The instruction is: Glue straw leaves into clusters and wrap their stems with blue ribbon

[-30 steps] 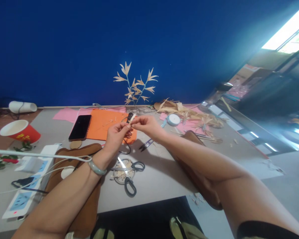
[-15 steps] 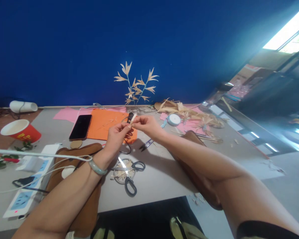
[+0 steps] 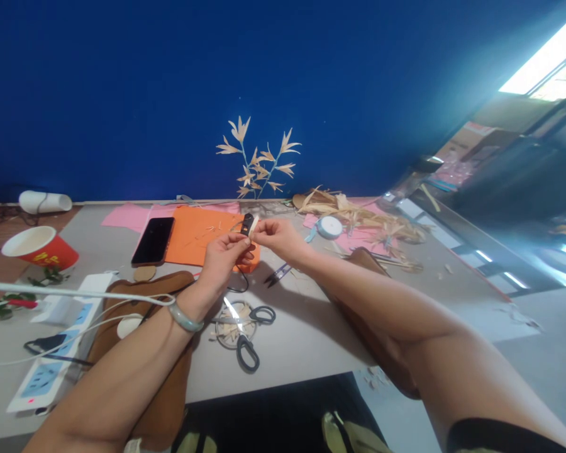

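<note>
My left hand and my right hand meet over the orange sheet, fingertips pinched together. Between them stands a small pale strip, which looks like a piece of dried husk; its lower end is hidden by the fingers. Right behind it lies a black object whose kind I cannot make out. Beyond the hands rises a branch of husk flowers on blue-green stems. Nearer to me, black-handled scissors lie open across a round dish of husk scraps.
Dried husks and a ribbon roll lie at the right back. A second cutting tool is by my right forearm. Leftward are a phone, a red paper cup, a power strip and cables.
The pale strip stands slightly more upright between my fingertips, with small finger movements. Both arms and the things on the table stay in place.
</note>
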Tool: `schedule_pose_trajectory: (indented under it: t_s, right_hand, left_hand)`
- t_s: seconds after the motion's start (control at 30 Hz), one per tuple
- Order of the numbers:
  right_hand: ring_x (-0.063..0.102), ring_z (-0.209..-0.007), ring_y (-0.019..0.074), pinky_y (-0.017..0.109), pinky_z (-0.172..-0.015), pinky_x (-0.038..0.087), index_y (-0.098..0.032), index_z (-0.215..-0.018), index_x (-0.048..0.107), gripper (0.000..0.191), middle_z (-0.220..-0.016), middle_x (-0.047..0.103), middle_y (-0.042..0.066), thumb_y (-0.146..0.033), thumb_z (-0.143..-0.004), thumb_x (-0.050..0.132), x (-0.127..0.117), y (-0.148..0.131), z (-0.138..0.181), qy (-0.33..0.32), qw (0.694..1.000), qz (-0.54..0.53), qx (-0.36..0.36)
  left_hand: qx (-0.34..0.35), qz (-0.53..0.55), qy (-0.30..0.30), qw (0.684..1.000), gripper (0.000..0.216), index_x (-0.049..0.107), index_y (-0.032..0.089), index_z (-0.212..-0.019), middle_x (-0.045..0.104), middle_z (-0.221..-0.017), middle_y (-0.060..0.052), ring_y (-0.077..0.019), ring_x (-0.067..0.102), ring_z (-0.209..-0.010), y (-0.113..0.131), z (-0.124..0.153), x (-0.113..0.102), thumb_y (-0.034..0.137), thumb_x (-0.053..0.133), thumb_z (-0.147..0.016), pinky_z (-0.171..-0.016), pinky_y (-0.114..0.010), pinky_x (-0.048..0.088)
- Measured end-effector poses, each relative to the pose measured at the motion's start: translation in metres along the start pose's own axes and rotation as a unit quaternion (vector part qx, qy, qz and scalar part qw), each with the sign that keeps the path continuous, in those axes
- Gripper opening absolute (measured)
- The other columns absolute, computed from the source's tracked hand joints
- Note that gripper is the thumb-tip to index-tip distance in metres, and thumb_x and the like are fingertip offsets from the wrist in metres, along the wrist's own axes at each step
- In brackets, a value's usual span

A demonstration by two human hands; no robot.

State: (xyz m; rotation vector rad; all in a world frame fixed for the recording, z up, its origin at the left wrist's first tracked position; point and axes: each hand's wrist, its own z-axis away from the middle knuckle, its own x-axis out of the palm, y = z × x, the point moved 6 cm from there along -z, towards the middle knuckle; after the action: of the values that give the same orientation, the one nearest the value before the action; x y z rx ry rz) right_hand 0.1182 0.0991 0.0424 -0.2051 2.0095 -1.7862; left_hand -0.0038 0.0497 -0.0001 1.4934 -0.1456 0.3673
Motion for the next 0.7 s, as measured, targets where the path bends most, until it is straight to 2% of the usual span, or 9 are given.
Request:
schedule_pose_trajectory:
  t_s: [0.17, 0.3, 0.5, 0.6, 0.7]
  right_hand:
    - [0.046, -0.053, 0.0068, 0.022, -0.055, 0.035, -0.015, -0.063, 0.058, 0.019, -0.056, 0.055, -0.004, -0.031, -0.065, 0.068, -0.0018, 0.0014, -0.0037, -0.006, 1.000, -0.019, 0.003]
    - [0.042, -0.049, 0.0058, 0.022, -0.052, 0.032, -0.015, -0.063, 0.058, 0.020, -0.053, 0.053, -0.004, -0.031, -0.065, 0.068, -0.0069, 0.0008, -0.0044, -0.006, 0.999, -0.033, 0.009]
    - [0.034, -0.049, 0.0047, 0.022, -0.051, 0.026, -0.015, -0.059, 0.056, 0.025, -0.050, 0.045, -0.007, -0.035, -0.064, 0.069, -0.0079, -0.0015, -0.0009, -0.027, 0.999, -0.012, 0.019]
    - [0.033, -0.050, 0.0049, 0.023, -0.051, 0.024, -0.015, -0.058, 0.053, 0.027, -0.050, 0.042, -0.008, -0.036, -0.064, 0.070, -0.0070, -0.0012, 0.0009, -0.030, 0.999, -0.004, 0.028]
    - [0.035, -0.051, 0.0051, 0.023, -0.052, 0.026, -0.015, -0.057, 0.053, 0.023, -0.049, 0.042, -0.008, -0.031, -0.065, 0.068, -0.0063, -0.0016, 0.0017, -0.030, 0.999, -0.004, 0.035]
  left_hand:
    - [-0.017, 0.021, -0.005, 1.000, 0.044, 0.058, 0.013, -0.095, 0.072, -0.074, -0.006, -0.0111, 0.064, -0.054, 0.0015, -0.0004, 0.0025, 0.032, 0.080, -0.062, -0.057, -0.025, 0.053]
    - [-0.045, 0.025, 0.002, 0.999, 0.037, 0.061, 0.014, -0.092, 0.072, -0.080, -0.006, -0.0113, 0.065, -0.055, 0.0000, 0.0001, 0.0026, 0.035, 0.076, -0.065, -0.056, -0.025, 0.053]
    - [-0.010, -0.009, 0.019, 1.000, 0.037, 0.064, 0.012, -0.077, 0.071, -0.081, -0.007, -0.0103, 0.063, -0.058, 0.0037, -0.0006, -0.0016, 0.044, 0.077, -0.063, -0.056, -0.022, 0.049]
    - [-0.003, -0.008, 0.005, 1.000, 0.040, 0.067, 0.011, -0.078, 0.070, -0.077, -0.007, -0.0116, 0.063, -0.060, 0.0018, -0.0023, -0.0014, 0.048, 0.075, -0.065, -0.059, -0.024, 0.050]
    - [0.013, -0.007, -0.007, 1.000, 0.038, 0.067, 0.013, -0.081, 0.068, -0.071, -0.003, -0.0122, 0.064, -0.062, 0.0015, -0.0031, -0.0009, 0.043, 0.080, -0.061, -0.061, -0.025, 0.050]
